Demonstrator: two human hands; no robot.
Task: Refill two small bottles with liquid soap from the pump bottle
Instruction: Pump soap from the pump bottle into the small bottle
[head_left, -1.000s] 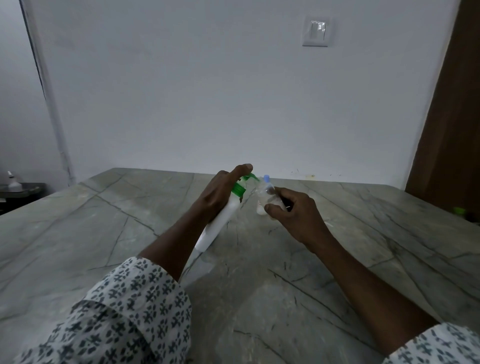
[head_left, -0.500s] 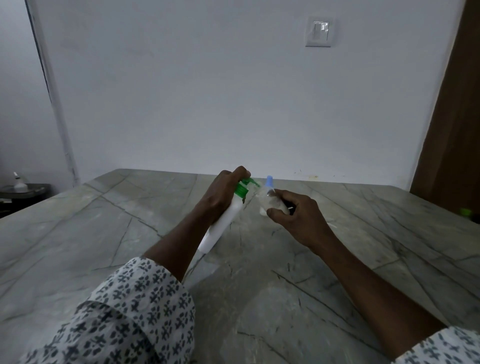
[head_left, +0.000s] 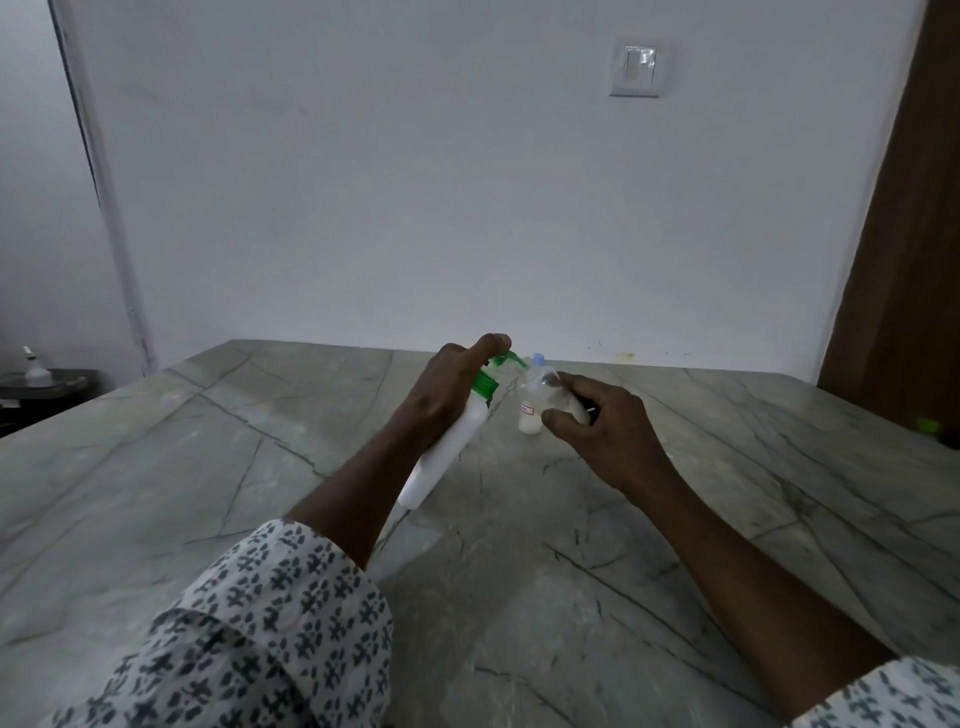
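The left hand's (head_left: 441, 395) index finger (head_left: 488, 344) is stretching straighter over the green pump head than half a second ago. This hand is gripping the white pump bottle (head_left: 447, 457) at mid-frame, which is leaning from lower left to upper right with its nozzle reaching rightward to the top of the small clear bottle (head_left: 531, 422) just beside it. The right hand (head_left: 602, 431) is curling around that small bottle, thumb in front, keeping it upright.
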